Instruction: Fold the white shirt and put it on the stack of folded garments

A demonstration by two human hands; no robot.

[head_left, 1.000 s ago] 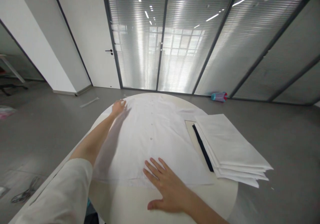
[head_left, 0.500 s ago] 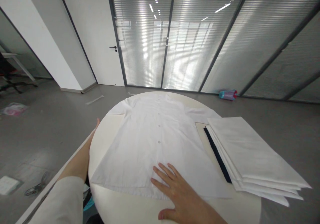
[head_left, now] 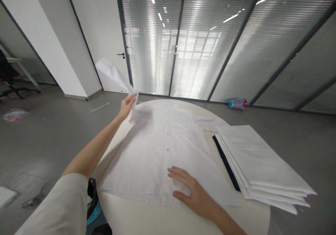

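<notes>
A white buttoned shirt (head_left: 157, 147) lies spread flat on a round white table (head_left: 147, 217), buttons up. My left hand (head_left: 127, 106) is at the shirt's far left corner, closed on its left sleeve (head_left: 112, 74), which is lifted into the air and flaps up to the left. My right hand (head_left: 190, 190) rests flat near the shirt's lower hem, fingers stretched out and pressing the cloth down.
A stack of folded white cloths (head_left: 259, 166) with a dark strip (head_left: 225, 163) at its left edge sits on the table's right side. A teal and pink bottle (head_left: 237, 104) lies on the grey floor by the glass wall. A chair stands far left.
My left hand went from beside the table's left edge up to the shirt's far left corner and lifted the sleeve. My right hand shifted slightly right on the hem.
</notes>
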